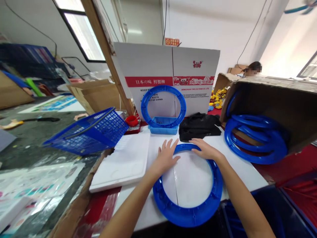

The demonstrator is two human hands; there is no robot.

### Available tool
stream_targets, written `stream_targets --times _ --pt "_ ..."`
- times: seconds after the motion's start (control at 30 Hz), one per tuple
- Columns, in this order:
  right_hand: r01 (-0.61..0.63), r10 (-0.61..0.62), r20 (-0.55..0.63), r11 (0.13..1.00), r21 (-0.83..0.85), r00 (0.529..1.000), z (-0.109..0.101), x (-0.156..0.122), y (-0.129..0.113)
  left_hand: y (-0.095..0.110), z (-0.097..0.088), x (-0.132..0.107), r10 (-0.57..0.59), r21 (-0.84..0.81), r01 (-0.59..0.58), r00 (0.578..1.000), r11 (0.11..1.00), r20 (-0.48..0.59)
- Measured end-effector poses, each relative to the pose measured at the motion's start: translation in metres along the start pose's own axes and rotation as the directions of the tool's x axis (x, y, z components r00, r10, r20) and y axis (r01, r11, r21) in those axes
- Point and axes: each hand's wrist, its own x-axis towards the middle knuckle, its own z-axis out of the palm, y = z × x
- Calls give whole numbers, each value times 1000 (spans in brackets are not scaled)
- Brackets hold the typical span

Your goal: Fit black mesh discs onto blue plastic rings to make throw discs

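Note:
A blue plastic ring (187, 216) lies on the white work surface before me, its ribbed side up. My left hand (166, 157) is at the ring's upper left, fingers spread and thumb reaching over the opening. Across the upper right of the band, my right hand (206, 149) grips it, with fingers at the outer edge and thumb toward the inside. Beyond both hands, a second blue ring (144, 105) stands upright in a light blue tray (163, 130), leaning toward a printed white carton board (198, 66).
Several blue rings (269, 155) spill from a cardboard box (272, 89) at right. Black cloth (198, 125) lies behind my right hand. At left are a white foam slab (123, 165), a tilted blue basket (89, 135) and a red cup (132, 121). Another person (252, 69) is at the back right.

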Motion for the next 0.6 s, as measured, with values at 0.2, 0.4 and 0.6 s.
stream_targets --times 0.2,0.4,0.6 --pt "-57 54 -78 998 -36 995 1 5 6 4 11 -2 10 127 -16 999 992 47" --pt "-260 218 -297 959 -111 930 -11 23 41 7 12 -1 35 171 -54 993 984 111" --pt "-354 293 -317 923 -154 902 -19 13 61 9 2 1 90 125 -113 980 986 175"
